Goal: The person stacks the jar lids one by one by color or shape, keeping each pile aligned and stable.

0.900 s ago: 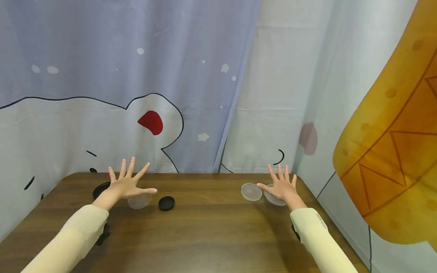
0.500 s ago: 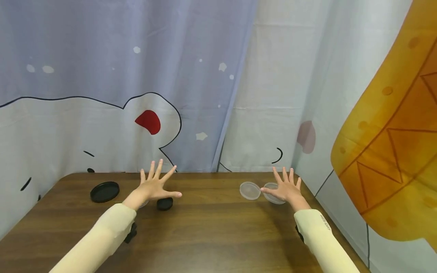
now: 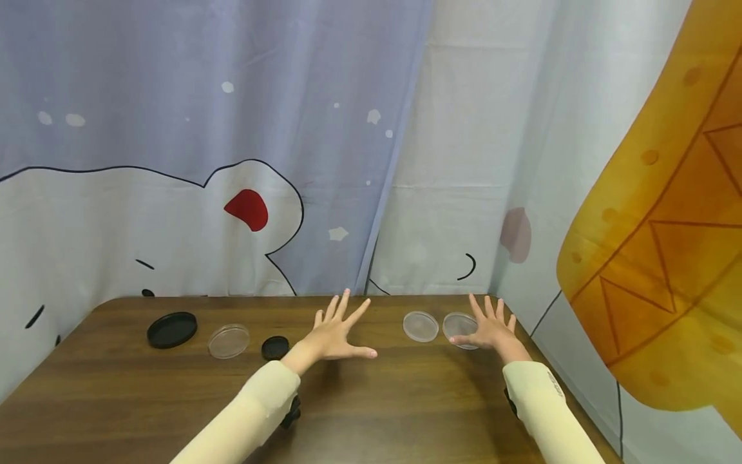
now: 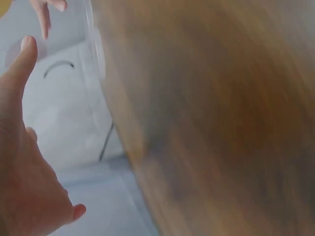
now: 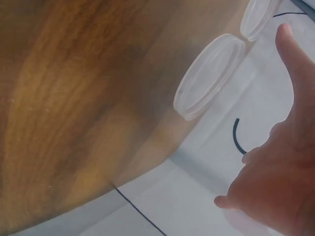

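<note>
Left hand [image 3: 333, 335] has swept right to mid-counter [image 3: 371, 399], fingers spread; right hand [image 3: 493, 332], splayed, seemingly hovers over a clear dish [image 3: 458, 324].

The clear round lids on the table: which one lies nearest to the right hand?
The rightmost clear lid, directly in front of the right hand; the neighbouring lid and the far-left one lie farther away.

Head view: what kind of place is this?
Likely a makeshift indoor recording corner: a wooden table boxed in by cartoon-print curtains, with clear round dishes and black lids laid out.
</note>
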Available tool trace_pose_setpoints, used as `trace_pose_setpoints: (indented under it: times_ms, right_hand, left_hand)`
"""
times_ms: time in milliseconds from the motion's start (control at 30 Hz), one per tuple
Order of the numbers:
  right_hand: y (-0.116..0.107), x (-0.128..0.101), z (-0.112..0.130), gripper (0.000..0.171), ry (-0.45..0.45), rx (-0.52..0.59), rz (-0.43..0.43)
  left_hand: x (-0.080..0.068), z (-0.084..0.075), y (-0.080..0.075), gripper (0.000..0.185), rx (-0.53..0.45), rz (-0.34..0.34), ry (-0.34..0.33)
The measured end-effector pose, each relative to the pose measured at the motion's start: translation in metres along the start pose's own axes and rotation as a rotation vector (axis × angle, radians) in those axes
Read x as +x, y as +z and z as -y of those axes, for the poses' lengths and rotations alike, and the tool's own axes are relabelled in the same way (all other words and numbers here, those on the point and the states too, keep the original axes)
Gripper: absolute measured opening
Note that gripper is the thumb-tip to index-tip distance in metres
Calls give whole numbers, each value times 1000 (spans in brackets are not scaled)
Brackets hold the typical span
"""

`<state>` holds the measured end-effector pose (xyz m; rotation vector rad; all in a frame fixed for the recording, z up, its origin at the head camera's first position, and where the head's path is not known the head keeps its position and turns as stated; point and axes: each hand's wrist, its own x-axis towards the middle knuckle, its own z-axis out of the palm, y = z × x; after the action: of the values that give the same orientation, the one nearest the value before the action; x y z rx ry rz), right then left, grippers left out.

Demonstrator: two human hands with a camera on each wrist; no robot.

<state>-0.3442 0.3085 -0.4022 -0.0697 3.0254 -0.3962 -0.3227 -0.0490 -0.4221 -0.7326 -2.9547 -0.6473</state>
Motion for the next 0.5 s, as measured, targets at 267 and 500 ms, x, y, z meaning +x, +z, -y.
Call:
trace_pose_setpoints:
  times_ms: [267,500]
  right_hand:
    - [9,0,-8,129,13,82,56]
    - [14,4,-13,126,-26,164,82]
  left_hand:
    - [13,-45,31,105,-239,34,72]
    - [26,-79,49,100,-388,-13,136]
